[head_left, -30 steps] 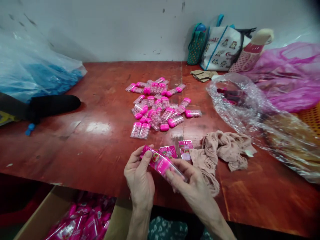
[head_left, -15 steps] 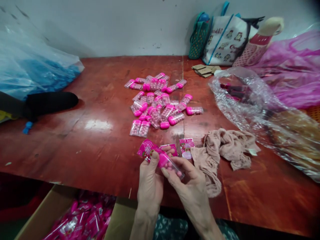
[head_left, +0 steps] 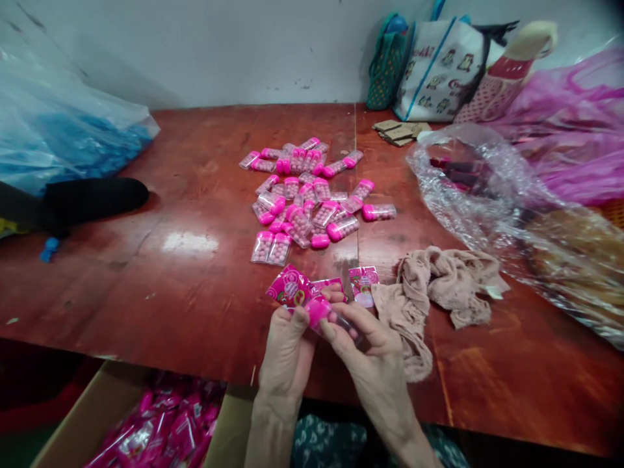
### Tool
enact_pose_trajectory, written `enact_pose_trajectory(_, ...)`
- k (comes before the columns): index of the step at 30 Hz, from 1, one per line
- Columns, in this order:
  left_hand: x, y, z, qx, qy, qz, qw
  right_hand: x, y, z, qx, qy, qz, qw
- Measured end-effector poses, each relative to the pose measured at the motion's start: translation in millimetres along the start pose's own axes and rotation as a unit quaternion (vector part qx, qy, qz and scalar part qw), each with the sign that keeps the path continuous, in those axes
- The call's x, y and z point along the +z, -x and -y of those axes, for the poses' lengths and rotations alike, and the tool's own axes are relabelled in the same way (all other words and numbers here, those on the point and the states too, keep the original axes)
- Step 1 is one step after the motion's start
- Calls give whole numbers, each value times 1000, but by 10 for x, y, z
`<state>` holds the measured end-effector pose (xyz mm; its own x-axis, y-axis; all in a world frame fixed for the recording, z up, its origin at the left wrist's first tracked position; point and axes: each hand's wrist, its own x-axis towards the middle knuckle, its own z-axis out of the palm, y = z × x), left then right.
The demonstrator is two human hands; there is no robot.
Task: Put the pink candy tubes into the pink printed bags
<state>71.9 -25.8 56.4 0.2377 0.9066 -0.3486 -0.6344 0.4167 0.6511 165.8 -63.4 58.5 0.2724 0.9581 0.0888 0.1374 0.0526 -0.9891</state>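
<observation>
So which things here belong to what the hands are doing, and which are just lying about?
In use:
- left hand, right hand, both on a pink-capped candy tube
- pink wrapper
- pile of tubes
- box of packed sachets

Lying about:
- beige cloth
- tote bags
- blue plastic bag

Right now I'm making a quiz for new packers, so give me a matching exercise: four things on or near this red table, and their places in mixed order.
Things:
1. pink-capped clear candy tube
2. crumpled beige cloth
3. cardboard box of pink packets
4. blue-filled clear plastic bag

Places:
A. below the table's near edge
B. far left of the table
C. between both hands
D. right of the hands, on the table

Pairs: 1-C, 2-D, 3-A, 4-B
</observation>
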Motion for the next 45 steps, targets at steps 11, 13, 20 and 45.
enact_pose_trajectory(11, 14, 10, 65, -16, 48, 31, 998, 32, 19, -3, -96, 43, -18, 994)
enact_pose_trajectory(13, -6, 16, 38, -16, 27, 56, 998, -7, -2, 10, -71, 9, -8, 997)
enact_pose_trajectory(20, 15, -12, 5, 32, -11, 28, 999, 33, 2, -47, 99, -38, 72, 992)
enact_pose_trajectory(45, 160, 16, 0, -20, -79, -47, 996, 34, -12, -70, 54, 31, 77, 995)
